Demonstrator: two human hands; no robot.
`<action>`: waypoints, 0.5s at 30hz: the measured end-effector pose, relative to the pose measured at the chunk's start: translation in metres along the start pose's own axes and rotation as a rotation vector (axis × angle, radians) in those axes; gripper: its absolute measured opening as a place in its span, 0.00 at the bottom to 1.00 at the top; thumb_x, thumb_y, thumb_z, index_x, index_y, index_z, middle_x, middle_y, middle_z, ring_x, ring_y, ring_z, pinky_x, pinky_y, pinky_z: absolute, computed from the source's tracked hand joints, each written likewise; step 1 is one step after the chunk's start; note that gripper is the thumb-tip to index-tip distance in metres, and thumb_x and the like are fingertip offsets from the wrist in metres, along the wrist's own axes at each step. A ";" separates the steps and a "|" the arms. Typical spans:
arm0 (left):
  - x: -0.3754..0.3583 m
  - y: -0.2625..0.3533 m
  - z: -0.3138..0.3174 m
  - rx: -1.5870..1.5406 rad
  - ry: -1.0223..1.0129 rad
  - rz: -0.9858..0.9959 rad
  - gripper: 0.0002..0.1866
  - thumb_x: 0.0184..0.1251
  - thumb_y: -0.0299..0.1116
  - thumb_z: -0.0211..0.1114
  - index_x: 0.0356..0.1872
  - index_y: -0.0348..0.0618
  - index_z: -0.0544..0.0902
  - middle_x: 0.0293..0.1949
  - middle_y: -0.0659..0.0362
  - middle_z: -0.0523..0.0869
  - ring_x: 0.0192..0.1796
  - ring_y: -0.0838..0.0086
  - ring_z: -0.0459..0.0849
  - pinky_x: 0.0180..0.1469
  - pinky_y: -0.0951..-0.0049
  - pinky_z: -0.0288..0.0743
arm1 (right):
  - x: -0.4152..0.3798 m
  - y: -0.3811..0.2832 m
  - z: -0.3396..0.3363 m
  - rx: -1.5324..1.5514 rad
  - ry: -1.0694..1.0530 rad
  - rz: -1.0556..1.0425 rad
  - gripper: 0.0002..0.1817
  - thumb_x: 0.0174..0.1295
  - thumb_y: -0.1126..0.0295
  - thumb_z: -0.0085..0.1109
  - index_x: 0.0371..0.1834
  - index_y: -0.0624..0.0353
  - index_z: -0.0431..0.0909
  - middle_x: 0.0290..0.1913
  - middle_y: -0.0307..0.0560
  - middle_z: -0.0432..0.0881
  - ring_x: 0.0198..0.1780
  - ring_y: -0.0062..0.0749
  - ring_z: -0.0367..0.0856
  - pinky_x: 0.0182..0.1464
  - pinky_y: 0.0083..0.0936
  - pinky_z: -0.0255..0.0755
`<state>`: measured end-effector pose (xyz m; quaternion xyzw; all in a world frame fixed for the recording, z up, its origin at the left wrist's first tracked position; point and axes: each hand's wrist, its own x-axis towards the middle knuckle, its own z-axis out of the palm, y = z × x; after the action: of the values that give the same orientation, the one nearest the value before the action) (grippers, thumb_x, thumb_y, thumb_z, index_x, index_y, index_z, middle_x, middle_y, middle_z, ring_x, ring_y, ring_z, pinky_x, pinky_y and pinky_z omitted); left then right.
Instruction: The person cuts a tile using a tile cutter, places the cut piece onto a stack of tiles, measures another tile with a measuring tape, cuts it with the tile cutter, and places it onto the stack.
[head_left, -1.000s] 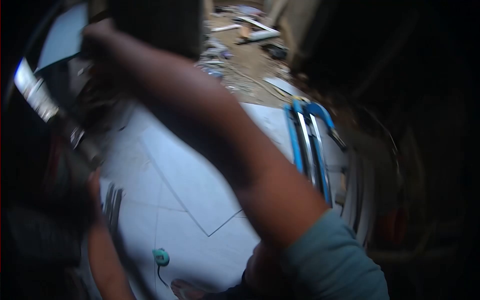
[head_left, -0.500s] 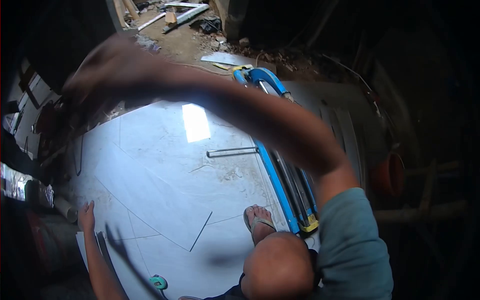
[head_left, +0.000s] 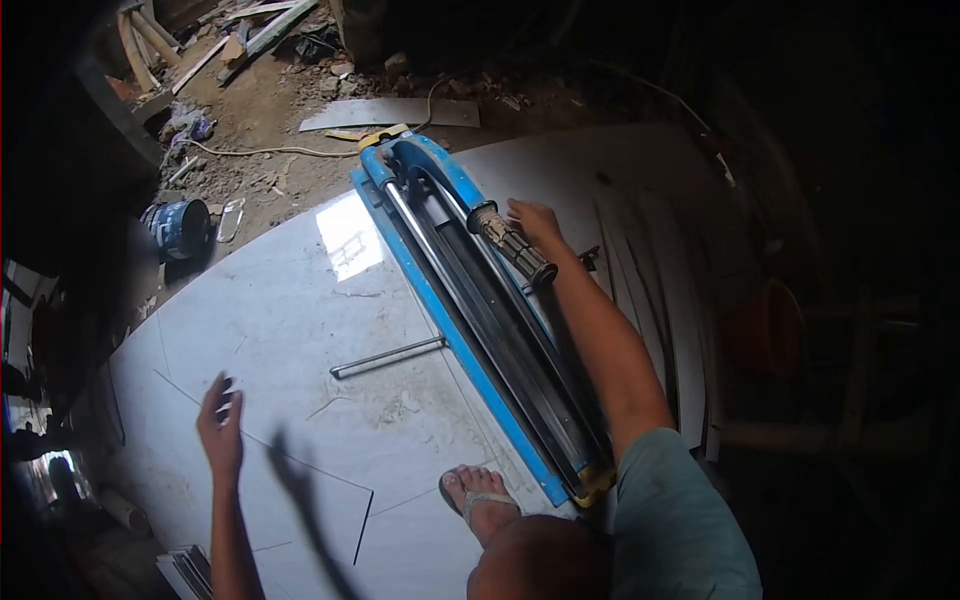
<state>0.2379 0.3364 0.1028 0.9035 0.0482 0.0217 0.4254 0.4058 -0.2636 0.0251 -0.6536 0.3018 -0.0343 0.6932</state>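
Note:
A long blue manual tile cutter [head_left: 455,370] with metal rails lies on the pale tile floor [head_left: 250,320]. Its ribbed handle [head_left: 512,245] is near the far end. My right hand [head_left: 537,225] is just beyond the right side of that handle, fingers loosely extended; I see no grip on it. Over the tiles at the left is my left hand [head_left: 220,425], empty, with thumb and fingers apart. From the cutter's left side a thin metal support arm [head_left: 388,357] sticks out across the tiles. Dark lines run over the tile surface.
My sandalled foot [head_left: 485,500] stands left of the cutter's near end. A blue bucket [head_left: 180,230] lies at the far left, near rubble and a cord [head_left: 270,151]. Long tile strips [head_left: 660,290] lie at the right, with an orange bucket [head_left: 775,330] beyond.
My right arm has swung from the far left across to the cutter's right side. My left hand has risen in view. The view has shifted, showing more of the cutter; the green tape measure is out of sight.

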 end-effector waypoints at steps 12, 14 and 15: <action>-0.006 0.283 0.221 -1.231 -0.905 -0.518 0.40 0.80 0.57 0.53 0.79 0.33 0.61 0.72 0.45 0.75 0.68 0.62 0.79 0.72 0.59 0.72 | 0.074 0.038 0.042 0.181 -0.131 0.211 0.21 0.66 0.59 0.70 0.55 0.61 0.83 0.49 0.48 0.83 0.44 0.40 0.85 0.45 0.41 0.86; -0.002 0.306 0.220 -1.383 -0.895 -0.452 0.41 0.80 0.59 0.50 0.78 0.32 0.62 0.73 0.45 0.74 0.71 0.60 0.77 0.75 0.57 0.68 | 0.079 0.048 0.040 0.252 -0.108 0.241 0.18 0.66 0.63 0.71 0.54 0.60 0.83 0.47 0.49 0.86 0.43 0.41 0.86 0.43 0.41 0.85; -0.001 0.315 0.217 -1.456 -0.884 -0.419 0.42 0.80 0.60 0.49 0.78 0.32 0.62 0.74 0.45 0.74 0.72 0.59 0.77 0.76 0.57 0.67 | 0.078 0.048 0.038 0.226 -0.111 0.225 0.17 0.67 0.62 0.70 0.54 0.60 0.83 0.44 0.50 0.87 0.39 0.42 0.85 0.41 0.39 0.85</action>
<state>0.2763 -0.0296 0.2076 0.3059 0.0180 -0.3837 0.8712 0.4705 -0.2581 -0.0499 -0.5346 0.3285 0.0458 0.7773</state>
